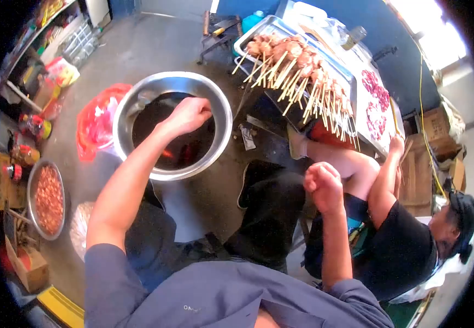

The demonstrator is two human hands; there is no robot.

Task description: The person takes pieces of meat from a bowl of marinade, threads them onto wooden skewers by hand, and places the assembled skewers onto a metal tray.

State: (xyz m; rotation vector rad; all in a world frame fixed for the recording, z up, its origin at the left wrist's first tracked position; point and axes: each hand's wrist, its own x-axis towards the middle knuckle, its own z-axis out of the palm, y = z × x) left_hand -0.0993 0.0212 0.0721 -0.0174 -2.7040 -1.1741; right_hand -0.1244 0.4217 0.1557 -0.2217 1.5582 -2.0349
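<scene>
My left hand (194, 113) is over a large steel basin (227, 123) of dark liquid (163, 128). Its fingers are curled closed, and whether anything is inside them is hidden. Away from the basin, my right hand (324, 185) is raised near my right knee, closed in a loose fist with nothing visible in it. Beyond it, a metal tray (270, 23) bears many skewers of meat (294, 52), their wooden sticks (286, 82) pointing towards me.
At the right, a seated person (390, 246) reaches to a table with chopped red meat (376, 90). A red plastic bag (99, 117) touches the basin's left side. Farther left are a bowl of reddish pieces (49, 199), bottles (34, 126) and shelves. A small stool (218, 33) stands behind.
</scene>
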